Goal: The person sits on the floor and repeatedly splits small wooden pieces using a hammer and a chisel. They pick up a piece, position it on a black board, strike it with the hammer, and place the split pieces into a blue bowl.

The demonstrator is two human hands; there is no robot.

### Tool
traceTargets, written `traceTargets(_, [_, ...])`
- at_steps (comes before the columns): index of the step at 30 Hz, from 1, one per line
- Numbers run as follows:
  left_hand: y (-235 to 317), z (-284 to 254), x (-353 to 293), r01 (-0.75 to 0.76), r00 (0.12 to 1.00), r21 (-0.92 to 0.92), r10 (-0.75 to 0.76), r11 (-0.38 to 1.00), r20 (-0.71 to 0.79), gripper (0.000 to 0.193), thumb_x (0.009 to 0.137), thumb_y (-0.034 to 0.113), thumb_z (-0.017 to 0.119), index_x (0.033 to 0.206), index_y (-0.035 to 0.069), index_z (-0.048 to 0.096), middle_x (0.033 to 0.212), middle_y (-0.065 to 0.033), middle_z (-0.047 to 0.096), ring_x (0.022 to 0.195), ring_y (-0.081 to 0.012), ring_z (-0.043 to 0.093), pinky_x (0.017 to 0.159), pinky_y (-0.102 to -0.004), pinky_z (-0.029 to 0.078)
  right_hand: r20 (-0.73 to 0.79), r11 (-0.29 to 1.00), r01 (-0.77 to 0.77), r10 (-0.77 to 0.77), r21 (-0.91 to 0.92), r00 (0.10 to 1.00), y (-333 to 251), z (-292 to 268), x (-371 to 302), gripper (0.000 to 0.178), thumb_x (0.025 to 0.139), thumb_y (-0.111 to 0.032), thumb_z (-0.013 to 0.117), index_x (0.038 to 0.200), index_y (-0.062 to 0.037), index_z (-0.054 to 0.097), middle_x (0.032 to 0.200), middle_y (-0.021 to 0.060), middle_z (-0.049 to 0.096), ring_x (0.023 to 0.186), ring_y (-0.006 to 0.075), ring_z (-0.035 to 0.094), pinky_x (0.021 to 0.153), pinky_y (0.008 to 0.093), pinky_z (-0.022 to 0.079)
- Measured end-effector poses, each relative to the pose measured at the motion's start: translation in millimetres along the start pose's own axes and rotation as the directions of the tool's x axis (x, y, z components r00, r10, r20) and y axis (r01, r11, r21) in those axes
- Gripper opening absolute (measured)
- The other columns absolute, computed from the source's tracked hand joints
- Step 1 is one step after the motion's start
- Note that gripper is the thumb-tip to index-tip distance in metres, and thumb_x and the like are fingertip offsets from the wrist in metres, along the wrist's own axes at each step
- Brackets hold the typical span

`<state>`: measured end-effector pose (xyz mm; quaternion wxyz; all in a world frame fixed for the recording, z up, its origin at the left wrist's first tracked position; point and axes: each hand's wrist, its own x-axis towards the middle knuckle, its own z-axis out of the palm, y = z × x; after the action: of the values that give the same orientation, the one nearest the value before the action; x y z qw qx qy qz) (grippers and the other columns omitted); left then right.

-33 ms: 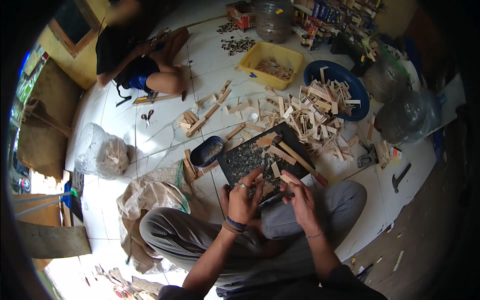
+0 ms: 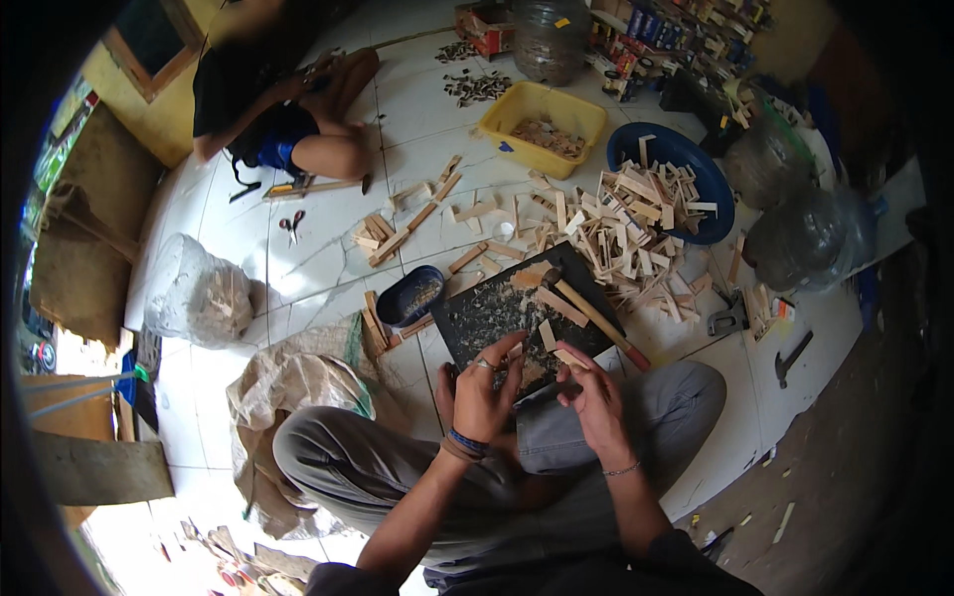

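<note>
My right hand [image 2: 596, 407] pinches a small pale wooden piece [image 2: 569, 359] between thumb and fingertips, over the near side of a black board [image 2: 467, 323]. Beside it, my left hand [image 2: 482, 397], with a ring and wrist bands, has its fingers curled. A small light bit [image 2: 516, 351] shows at its fingertips, too small to name. A wooden strip [image 2: 548, 336] lies on the board between the two hands. Shavings and wood dust cover much of the board. Across its right side rests a hammer [image 2: 596, 320] with a wooden handle and reddish end, next to a flat wood piece [image 2: 561, 307].
A heap of wooden pieces [image 2: 636, 248] spills from a blue basin [image 2: 723, 214]. Behind stands a yellow tub [image 2: 492, 127]. A dark blue dish [image 2: 402, 316] and a woven sack [image 2: 288, 387] lie leftward. Another hammer [image 2: 793, 360] and a stapler [image 2: 728, 316] lie right. A person [image 2: 288, 119] sits far left.
</note>
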<state>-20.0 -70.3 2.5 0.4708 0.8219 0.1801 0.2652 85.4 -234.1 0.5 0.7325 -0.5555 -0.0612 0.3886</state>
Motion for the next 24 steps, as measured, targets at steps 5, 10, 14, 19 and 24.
traceTargets(5, [-9.6, 10.1, -1.0, 0.313, 0.946, -0.521, -0.31, 0.794, 0.097, 0.044, 0.104, 0.005, 0.062, 0.146, 0.003, 0.051, 0.126, -0.0106, 0.071, 0.114, -0.0148, 0.067, 0.09, -0.0295, 0.057, -0.052, 0.999, 0.004, -0.002, 0.033, 0.999, -2.2, 17.7, -7.2, 0.042, 0.108, -0.02, 0.056, 0.146, -0.0054, 0.058, 0.127, -0.0033, 0.061, 0.104, 0.0046, 0.049, 0.078, 0.0281, 0.044])
traceTargets(10, [-17.2, 2.0, 4.5, 0.38, 0.843, -0.85, -0.516, 0.366, 0.154, 0.053, 0.102, 0.009, 0.068, 0.151, 0.007, 0.047, 0.119, -0.007, 0.07, 0.106, -0.0161, 0.069, 0.089, -0.0314, 0.062, -0.126, 0.991, 0.091, -0.078, 0.1, 0.989, -8.6, 25.6, -3.5, 0.038, 0.107, -0.021, 0.06, 0.143, -0.0062, 0.06, 0.137, -0.0024, 0.061, 0.104, 0.0063, 0.05, 0.078, 0.0285, 0.045])
traceTargets(14, [-11.7, -9.4, 9.5, 0.376, 0.796, -0.872, -0.591, 0.313, 0.131, 0.046, 0.099, 0.015, 0.074, 0.141, 0.008, 0.056, 0.108, -0.0044, 0.069, 0.098, -0.014, 0.069, 0.082, -0.0285, 0.062, -0.125, 0.995, 0.092, -0.087, 0.033, 0.988, -10.0, 29.7, -0.4, 0.035, 0.108, -0.019, 0.06, 0.141, -0.007, 0.062, 0.141, 0.0009, 0.062, 0.103, 0.007, 0.054, 0.077, 0.0259, 0.046])
traceTargets(19, [-4.7, -15.6, 11.5, 0.412, 0.77, -0.851, -0.624, 0.325, 0.134, 0.034, 0.098, 0.022, 0.076, 0.126, 0.007, 0.064, 0.101, -0.0013, 0.066, 0.089, -0.0105, 0.066, 0.076, -0.0265, 0.06, -0.1, 0.995, 0.095, -0.093, 0.018, 0.991, -7.3, 37.2, -5.8, 0.034, 0.107, -0.015, 0.062, 0.14, -0.0065, 0.061, 0.12, -0.0011, 0.066, 0.099, 0.0062, 0.056, 0.077, 0.0251, 0.046])
traceTargets(24, [-5.6, -15.7, 11.6, 0.418, 0.781, -0.853, -0.604, 0.313, 0.16, 0.033, 0.101, 0.026, 0.074, 0.124, 0.005, 0.065, 0.1, -0.0008, 0.065, 0.086, -0.009, 0.065, 0.076, -0.0264, 0.06, -0.059, 0.998, 0.06, -0.062, -0.035, 0.996, -3.1, 42.2, -10.4, 0.037, 0.106, -0.015, 0.063, 0.142, -0.0099, 0.06, 0.114, -0.0033, 0.064, 0.101, 0.0057, 0.056, 0.08, 0.0271, 0.046])
